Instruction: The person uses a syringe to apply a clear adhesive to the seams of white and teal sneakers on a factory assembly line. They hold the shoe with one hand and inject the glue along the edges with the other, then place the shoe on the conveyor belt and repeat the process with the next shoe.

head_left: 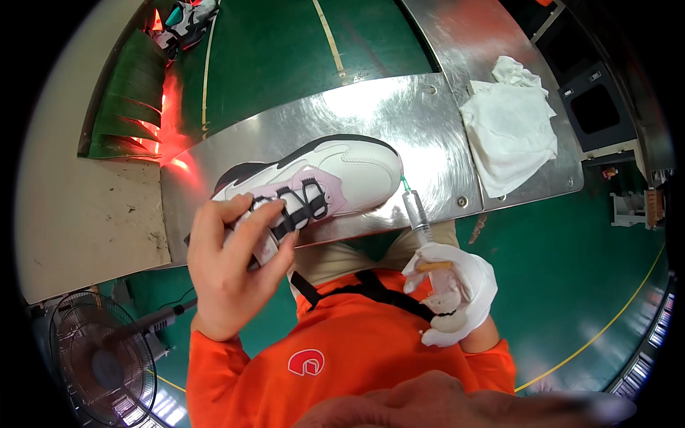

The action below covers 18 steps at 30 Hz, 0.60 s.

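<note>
A white sneaker [360, 171] with lilac panels, black straps and a black sole edge lies over the metal worktop, its toe pointing right. My left hand [239, 260] grips it around the ankle and tongue, fingers spread over the strapped top. In my right hand [457, 292], wrapped in a white glove or cloth, is a clear syringe [416, 212]. Its thin green needle tip points at the front of the toe and appears to meet the sole edge there. The plunger end is hidden within the glove.
The metal worktop [399, 107] borders a green conveyor belt [271, 64]. Folded white cloths [510, 139] lie on its right side. At far left, red light glows beneath a green strip curtain [135, 93], with more shoes [189, 25] behind. A fan [103, 360] stands lower left.
</note>
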### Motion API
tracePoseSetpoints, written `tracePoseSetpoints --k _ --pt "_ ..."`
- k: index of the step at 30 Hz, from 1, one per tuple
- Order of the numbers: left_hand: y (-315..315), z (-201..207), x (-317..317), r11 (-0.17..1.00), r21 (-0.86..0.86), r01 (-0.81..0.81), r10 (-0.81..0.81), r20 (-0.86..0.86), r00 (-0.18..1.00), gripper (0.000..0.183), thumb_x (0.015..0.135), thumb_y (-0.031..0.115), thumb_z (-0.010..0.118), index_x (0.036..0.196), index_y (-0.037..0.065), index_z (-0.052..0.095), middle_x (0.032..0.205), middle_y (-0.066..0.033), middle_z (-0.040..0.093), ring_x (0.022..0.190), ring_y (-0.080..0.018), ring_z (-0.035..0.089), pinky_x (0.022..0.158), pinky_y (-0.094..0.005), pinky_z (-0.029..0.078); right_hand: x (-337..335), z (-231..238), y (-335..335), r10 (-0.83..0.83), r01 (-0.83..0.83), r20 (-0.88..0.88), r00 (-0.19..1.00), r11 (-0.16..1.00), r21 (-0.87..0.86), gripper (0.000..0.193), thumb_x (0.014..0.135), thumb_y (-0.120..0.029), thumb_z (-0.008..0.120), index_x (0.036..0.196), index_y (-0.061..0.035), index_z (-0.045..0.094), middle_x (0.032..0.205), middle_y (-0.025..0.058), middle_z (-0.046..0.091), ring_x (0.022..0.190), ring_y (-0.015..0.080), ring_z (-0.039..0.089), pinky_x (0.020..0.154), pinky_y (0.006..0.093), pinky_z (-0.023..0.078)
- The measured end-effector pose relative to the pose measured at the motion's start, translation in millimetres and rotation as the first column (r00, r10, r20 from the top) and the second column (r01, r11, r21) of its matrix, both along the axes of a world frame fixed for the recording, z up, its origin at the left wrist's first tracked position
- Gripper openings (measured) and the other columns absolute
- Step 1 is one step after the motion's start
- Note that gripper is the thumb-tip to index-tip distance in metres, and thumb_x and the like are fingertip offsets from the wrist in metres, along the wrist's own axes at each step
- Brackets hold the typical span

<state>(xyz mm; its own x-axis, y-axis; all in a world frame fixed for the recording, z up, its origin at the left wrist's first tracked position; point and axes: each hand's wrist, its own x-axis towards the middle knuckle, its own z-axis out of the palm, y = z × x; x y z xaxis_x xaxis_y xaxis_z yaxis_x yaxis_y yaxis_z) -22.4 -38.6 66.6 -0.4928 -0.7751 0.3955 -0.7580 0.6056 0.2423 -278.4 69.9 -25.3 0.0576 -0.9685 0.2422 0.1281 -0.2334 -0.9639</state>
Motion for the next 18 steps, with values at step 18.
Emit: tracePoseSetpoints --k 18 --pt "-101.0 18.1 -25.4 0.931 0.362 0.038 -0.073 0.085 0.994 0.039 0.06 0.014 0.081 0.095 0.001 0.072 0.08 -0.0063 0.056 0.072 -0.0186 0.058 0.064 -0.0299 0.046 1.0 -61.5 -32.1 0.032 -0.027 0.043 0.999 0.995 -0.094 0.076 0.055 -0.023 0.089 0.119 0.0011 0.057 0.081 0.0071 0.06 0.061 0.0195 0.055 0.059 0.028 0.049"
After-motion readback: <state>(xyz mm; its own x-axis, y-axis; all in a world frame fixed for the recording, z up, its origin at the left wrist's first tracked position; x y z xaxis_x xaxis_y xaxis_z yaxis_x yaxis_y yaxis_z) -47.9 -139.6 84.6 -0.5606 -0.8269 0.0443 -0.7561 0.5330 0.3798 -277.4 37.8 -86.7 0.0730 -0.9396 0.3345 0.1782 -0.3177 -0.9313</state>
